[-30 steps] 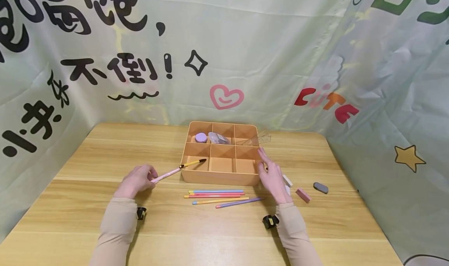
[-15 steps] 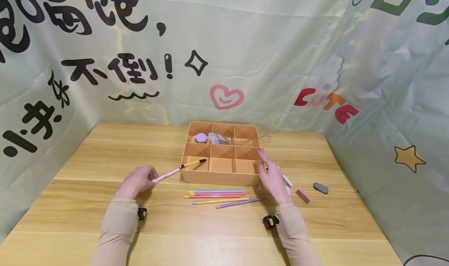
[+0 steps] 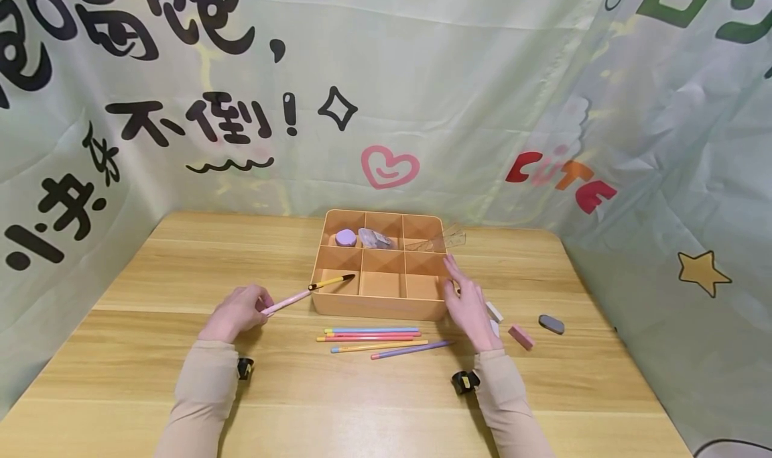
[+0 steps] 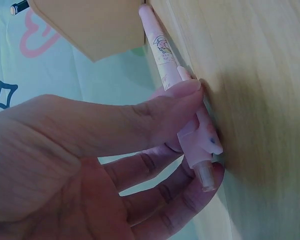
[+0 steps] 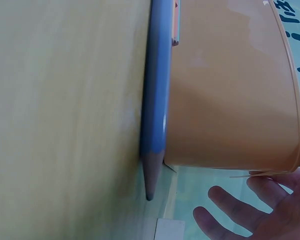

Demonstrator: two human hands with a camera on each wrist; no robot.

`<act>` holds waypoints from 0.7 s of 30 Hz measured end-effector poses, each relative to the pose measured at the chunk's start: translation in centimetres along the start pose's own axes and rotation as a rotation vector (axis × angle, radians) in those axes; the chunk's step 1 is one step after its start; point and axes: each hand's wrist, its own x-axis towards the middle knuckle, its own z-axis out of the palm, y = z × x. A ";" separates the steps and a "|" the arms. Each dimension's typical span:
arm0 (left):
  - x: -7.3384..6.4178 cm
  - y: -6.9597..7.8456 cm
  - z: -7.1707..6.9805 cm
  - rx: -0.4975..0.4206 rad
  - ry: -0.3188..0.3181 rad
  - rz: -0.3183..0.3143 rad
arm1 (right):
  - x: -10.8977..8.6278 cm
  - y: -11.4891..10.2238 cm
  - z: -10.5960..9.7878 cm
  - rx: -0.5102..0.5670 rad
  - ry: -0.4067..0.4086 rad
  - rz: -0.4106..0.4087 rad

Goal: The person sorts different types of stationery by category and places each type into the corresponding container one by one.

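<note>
My left hand (image 3: pixel 238 310) pinches a pink pen (image 4: pixel 160 47) between thumb and fingers, just left of a tan six-compartment box (image 3: pixel 380 307). The pen points toward the box's front left corner. A paintbrush (image 3: pixel 332 281) with a yellow handle and dark tip lies across the box's left rim, over the front left compartment. At the box's right side, my right hand (image 3: pixel 470 307) rests its fingertips on the wall and rim, fingers mostly straight and spread. A purple round-lidded item (image 3: pixel 346 237) and a translucent lilac item (image 3: pixel 375 239) sit in the back compartments.
Several colored pencils lie before the box, including a purple pencil (image 3: pixel 410 350). A clear ruler (image 3: pixel 454 238) sticks out over the back right rim. Right of my right hand lie a white block (image 3: pixel 494 311), a pink block (image 3: pixel 521 336) and a grey oval piece (image 3: pixel 551 324).
</note>
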 end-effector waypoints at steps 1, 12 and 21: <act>0.0 0.0 0.0 0.002 0.000 0.000 | 0.0 0.0 0.0 0.001 -0.001 0.001; 0.0 0.0 0.0 0.000 0.033 0.011 | 0.0 -0.2 -0.1 0.003 -0.010 0.020; 0.0 0.0 0.1 -0.048 0.097 0.019 | 0.1 -0.2 -0.2 0.002 -0.008 0.017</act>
